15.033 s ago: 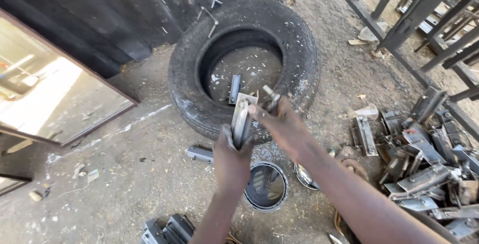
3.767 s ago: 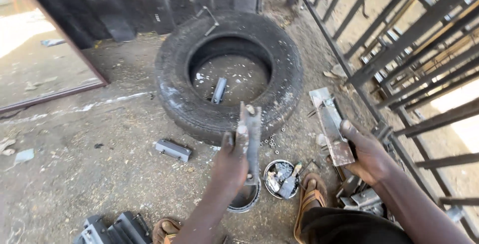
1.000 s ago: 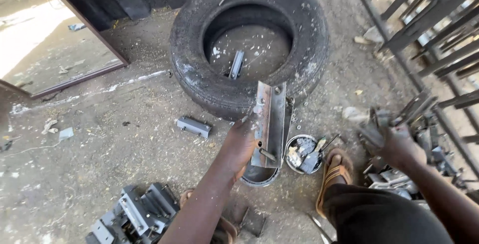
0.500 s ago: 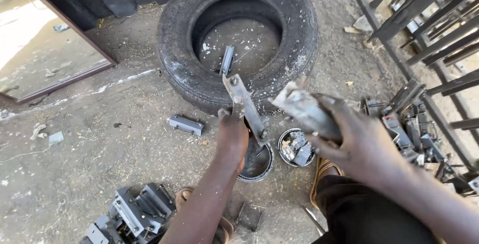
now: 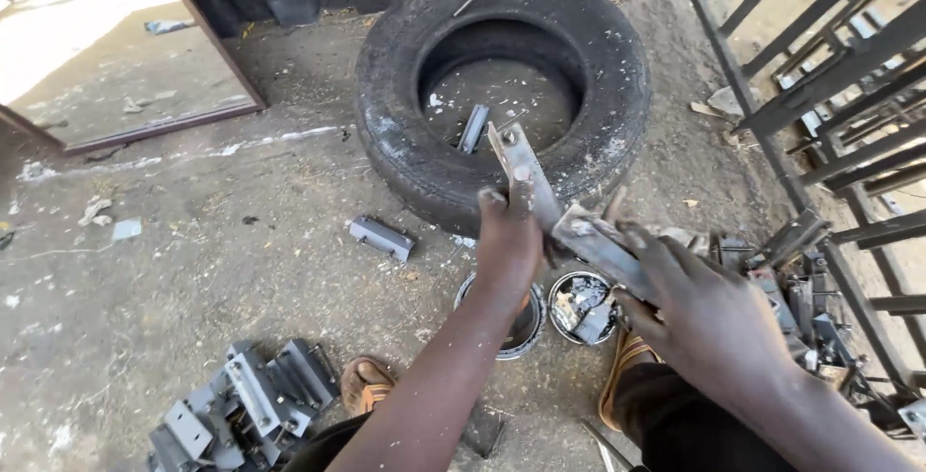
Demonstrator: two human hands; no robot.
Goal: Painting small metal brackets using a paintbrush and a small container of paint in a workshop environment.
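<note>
Left hand (image 5: 508,245) raised mid-scene, fingers curled shut around the lower end of a flat grey metal bracket (image 5: 522,171) with a bolt hole near its top; bracket tilted, upper end leaning far and left over the near wall of the worn black rubber tyre (image 5: 502,86). Right hand (image 5: 709,313) just to the right and nearer, fingers wrapped tight around a second grey metal piece (image 5: 600,245), angled so that its far end meets the first bracket close to the left hand; exact contact between the two pieces hard to tell. Both pieces held in the air, above the ground, in front of the tyre.

Inside the tyre's hole, on the dirt, a short grey metal bar (image 5: 473,129). Left of the hands, on the ground, a small grey metal block (image 5: 381,237). Directly under the hands, two round metal tins: one (image 5: 509,323) mostly hidden by the left forearm, the other (image 5: 582,306) filled with small metal bits. Near left, a heap of grey metal brackets (image 5: 246,409). Just right of that heap, a brown sandal (image 5: 365,385). Far right, a pile of scrap metal parts (image 5: 801,289) beside dark metal railings (image 5: 830,77).
</note>
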